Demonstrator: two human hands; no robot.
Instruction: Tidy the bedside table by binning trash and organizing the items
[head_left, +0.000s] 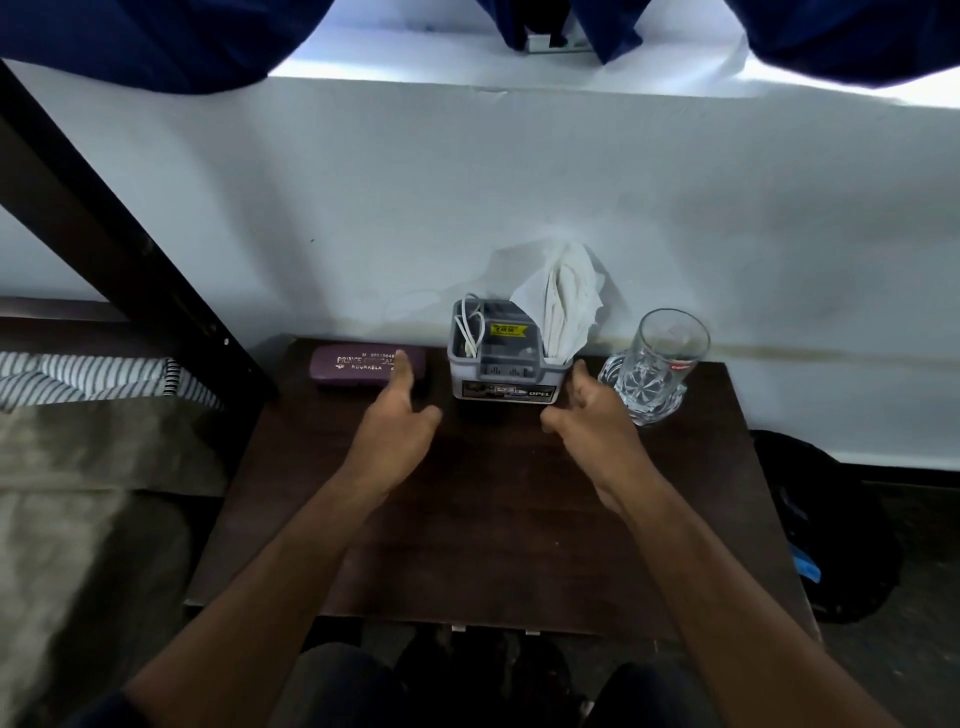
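Purple spectacle case (363, 366) lies flat at the back left of the dark tabletop (493, 519), long axis running left-right along the wall, printed lid up. Grey organizer box (504, 358) stands just right of it, holding a white cable (470, 332) and upright tissues (566, 301); drinking glass (660, 364) upright further right. Left hand (400, 415) and right hand (592, 415) flank the box, each grip spread, holding nothing.
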